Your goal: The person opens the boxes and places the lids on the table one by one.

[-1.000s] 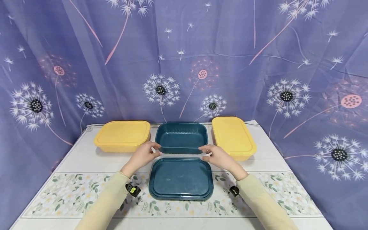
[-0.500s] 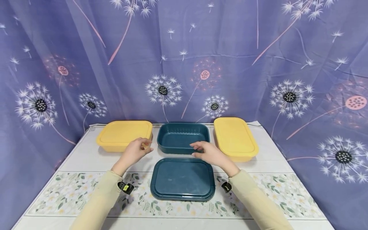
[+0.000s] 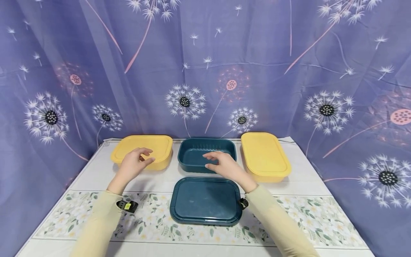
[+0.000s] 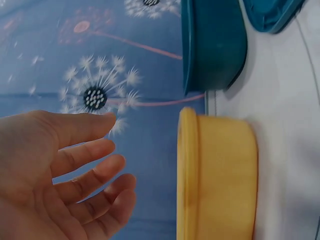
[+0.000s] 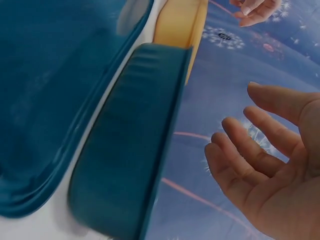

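In the head view my left hand (image 3: 131,165) hovers over the front of a yellow lidded food container (image 3: 157,144). Its fingers are relaxed and bent a little, with nothing in them. The left wrist view shows a gap between that hand (image 4: 70,175) and the container's lid edge (image 4: 187,175). My right hand (image 3: 224,166) is over the front right of a lidless dark teal container (image 3: 189,164), also holding nothing. Its fingers (image 5: 235,140) are loosely bent and apart from the container's rim in the right wrist view. A teal lid (image 3: 205,201) lies flat in front of this container.
Another yellow lidded container (image 3: 264,155) stands at the right, turned lengthwise. A white cloth with a floral band (image 3: 80,214) covers the table. Behind and at both sides hangs a purple dandelion curtain (image 3: 205,85).
My left hand has moved left, from the teal container's front left corner to over the left yellow container. The right hand has shifted left and up over the teal container.
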`<state>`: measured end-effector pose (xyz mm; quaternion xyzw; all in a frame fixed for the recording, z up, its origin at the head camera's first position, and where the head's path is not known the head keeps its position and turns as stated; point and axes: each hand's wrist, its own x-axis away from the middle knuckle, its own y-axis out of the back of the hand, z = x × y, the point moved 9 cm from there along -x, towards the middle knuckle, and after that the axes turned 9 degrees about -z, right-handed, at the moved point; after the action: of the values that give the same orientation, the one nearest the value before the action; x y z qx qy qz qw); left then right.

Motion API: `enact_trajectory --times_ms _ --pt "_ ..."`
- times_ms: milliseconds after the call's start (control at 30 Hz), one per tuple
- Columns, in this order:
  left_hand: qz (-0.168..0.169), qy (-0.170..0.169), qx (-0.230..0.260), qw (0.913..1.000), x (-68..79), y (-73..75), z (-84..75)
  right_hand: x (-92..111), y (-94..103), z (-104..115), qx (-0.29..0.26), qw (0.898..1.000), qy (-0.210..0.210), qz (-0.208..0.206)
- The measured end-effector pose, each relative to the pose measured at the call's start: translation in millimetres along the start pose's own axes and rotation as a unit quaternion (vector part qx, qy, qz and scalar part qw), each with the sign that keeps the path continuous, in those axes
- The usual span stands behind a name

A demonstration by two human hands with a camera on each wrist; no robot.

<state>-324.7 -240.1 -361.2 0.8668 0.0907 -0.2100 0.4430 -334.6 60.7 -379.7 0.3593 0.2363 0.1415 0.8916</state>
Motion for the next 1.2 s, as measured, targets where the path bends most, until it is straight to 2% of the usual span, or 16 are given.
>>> enact_trajectory --times_ms 300,633,967,1200 --pt "-0.032 0.01 0.005 0.9994 2.5 31.8 13.4 -15 -3.9 25 -0.005 1.0 0.022 -0.015" --pt "-0.059 0.016 0.005 0.9981 3.1 47.2 16.2 -28 -15.0 34 -0.028 0.999 0.03 -0.021" --pt "-0.119 0.031 -0.006 0.9924 1.7 68.4 42.6 -41 -31.1 39 -0.04 0.998 0.039 -0.032" --pt "-0.156 0.064 -0.008 0.9857 3.0 78.9 59.0 -59 -44.7 45 -0.038 0.998 0.04 -0.043"
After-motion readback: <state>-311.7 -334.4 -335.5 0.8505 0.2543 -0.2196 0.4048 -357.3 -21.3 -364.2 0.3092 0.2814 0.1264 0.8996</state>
